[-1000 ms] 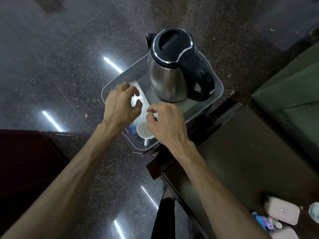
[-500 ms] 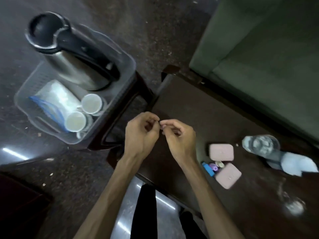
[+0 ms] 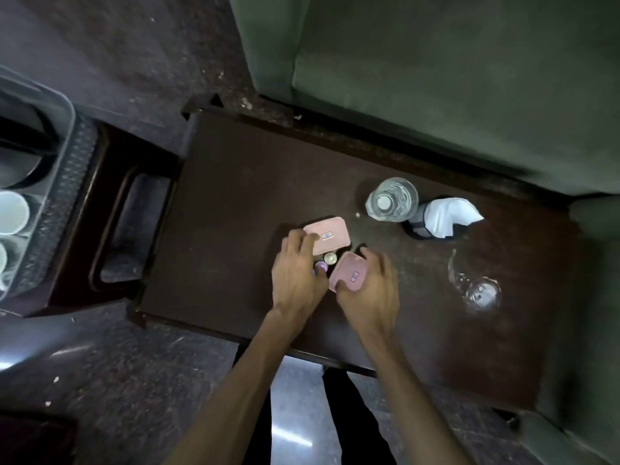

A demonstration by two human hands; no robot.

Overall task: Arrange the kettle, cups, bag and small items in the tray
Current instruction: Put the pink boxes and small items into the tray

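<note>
Two pink flat boxes lie on the dark wooden table [image 3: 235, 203]. My left hand [image 3: 297, 280] rests its fingertips on the far pink box [image 3: 330, 236] and covers small items, of which a purple cap [image 3: 321, 266] and a pale round cap [image 3: 330, 258] show. My right hand [image 3: 372, 290] curls around the near pink box [image 3: 349, 275]. At the left frame edge the grey tray [image 3: 62, 169] holds white cups [image 3: 11, 213] and the dark kettle [image 3: 20, 142], cut off by the frame.
A clear water bottle [image 3: 391, 199] and a black mesh holder with white napkins [image 3: 443, 218] stand at the table's back. A clear glass [image 3: 476, 286] lies at the right. A green sofa [image 3: 436, 78] borders the table behind. The tray sits on a dark stool [image 3: 117, 223].
My view swung right from the tray to the table. Both hands left the tray, met over the table edge, then reached onto the pink boxes and small items.
</note>
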